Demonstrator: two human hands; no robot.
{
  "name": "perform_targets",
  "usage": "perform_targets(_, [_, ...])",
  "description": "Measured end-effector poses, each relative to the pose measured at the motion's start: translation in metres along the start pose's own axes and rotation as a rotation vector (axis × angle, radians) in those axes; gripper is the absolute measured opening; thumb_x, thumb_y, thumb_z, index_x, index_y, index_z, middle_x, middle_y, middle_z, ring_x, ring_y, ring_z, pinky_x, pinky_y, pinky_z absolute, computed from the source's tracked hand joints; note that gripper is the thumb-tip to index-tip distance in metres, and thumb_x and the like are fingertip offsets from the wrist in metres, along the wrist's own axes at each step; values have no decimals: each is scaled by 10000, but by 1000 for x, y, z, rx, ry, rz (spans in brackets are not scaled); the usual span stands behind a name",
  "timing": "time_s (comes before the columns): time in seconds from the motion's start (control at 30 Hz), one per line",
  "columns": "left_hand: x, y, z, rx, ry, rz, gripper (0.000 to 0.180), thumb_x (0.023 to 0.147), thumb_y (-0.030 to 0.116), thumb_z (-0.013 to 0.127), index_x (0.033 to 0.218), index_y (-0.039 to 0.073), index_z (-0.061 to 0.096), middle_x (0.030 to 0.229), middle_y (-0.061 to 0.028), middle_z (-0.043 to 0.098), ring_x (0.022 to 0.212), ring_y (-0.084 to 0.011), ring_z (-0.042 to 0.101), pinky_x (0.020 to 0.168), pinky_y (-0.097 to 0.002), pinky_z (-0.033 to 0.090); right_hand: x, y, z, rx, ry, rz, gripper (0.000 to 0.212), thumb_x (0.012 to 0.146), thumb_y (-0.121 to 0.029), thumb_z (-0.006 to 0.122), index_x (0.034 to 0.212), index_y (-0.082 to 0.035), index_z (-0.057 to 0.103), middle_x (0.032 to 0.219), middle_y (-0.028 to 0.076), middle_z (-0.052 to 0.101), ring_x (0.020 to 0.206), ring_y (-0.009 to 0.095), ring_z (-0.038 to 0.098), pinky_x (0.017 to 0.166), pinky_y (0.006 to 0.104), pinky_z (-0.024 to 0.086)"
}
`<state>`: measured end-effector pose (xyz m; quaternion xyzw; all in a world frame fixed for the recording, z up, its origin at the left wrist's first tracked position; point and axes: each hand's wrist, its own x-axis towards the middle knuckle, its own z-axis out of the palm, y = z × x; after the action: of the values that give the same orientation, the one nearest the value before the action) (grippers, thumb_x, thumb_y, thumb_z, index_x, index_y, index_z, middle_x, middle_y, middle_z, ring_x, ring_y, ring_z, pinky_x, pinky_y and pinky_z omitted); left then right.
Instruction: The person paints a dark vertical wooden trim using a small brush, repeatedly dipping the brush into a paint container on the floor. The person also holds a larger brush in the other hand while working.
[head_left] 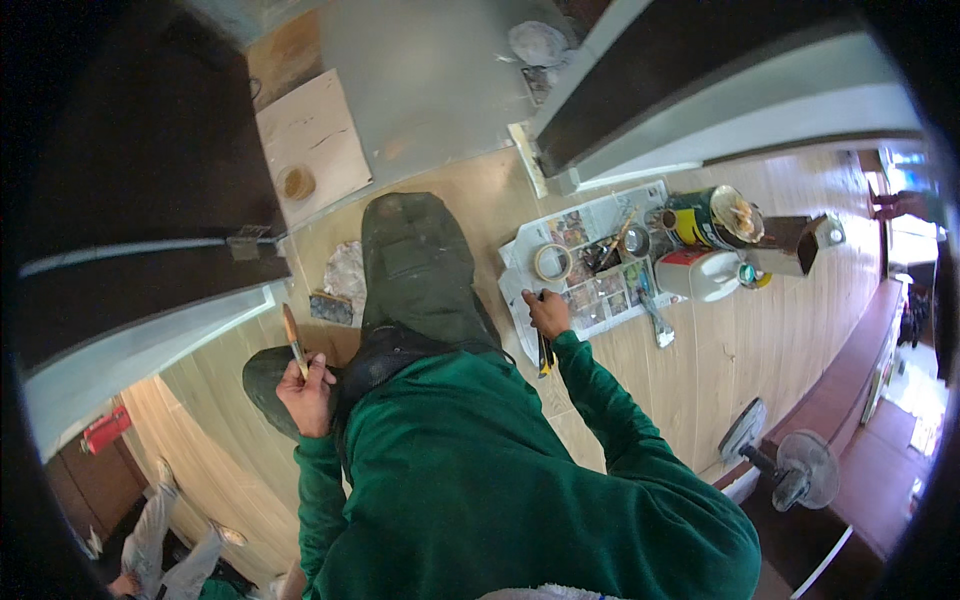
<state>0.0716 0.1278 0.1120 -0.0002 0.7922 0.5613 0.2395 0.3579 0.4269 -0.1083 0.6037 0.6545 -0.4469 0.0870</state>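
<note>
My left hand is closed around a slim stick-like tool with a brown tapered end pointing up; it looks like a paintbrush, but its kind is not certain. At the near left edge of the spread newspaper, my right hand is closed on a black and yellow utility knife, which hangs down below the fingers. Just beyond that hand lies a roll of masking tape on the paper. My fingers hide the knife's upper part.
On and beside the newspaper stand a paint can, a white jug and a broad brush. Crumpled paper lies left of my knee. Door frames flank me. A fan stands right; another person's legs show lower left.
</note>
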Motion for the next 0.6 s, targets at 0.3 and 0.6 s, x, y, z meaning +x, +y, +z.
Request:
perform_targets(0.3, [12, 18, 22, 52, -82, 61, 44, 925, 69, 656, 909, 27, 654, 594, -5, 579, 444, -10, 353, 415, -198, 233, 28, 48, -69, -124, 324, 5, 513, 805, -485, 674, 1039, -30, 713, 989, 255, 693, 919, 433, 661, 836, 501, 509])
perform_targets(0.6, [15, 12, 14, 189, -5, 35, 77, 919, 102, 678, 927, 27, 664, 596, -4, 576, 455, -32, 416, 422, -201, 269, 128, 47, -130, -31, 732, 290, 443, 838, -462, 619, 1024, -72, 719, 967, 220, 706, 910, 440, 664, 833, 518, 516])
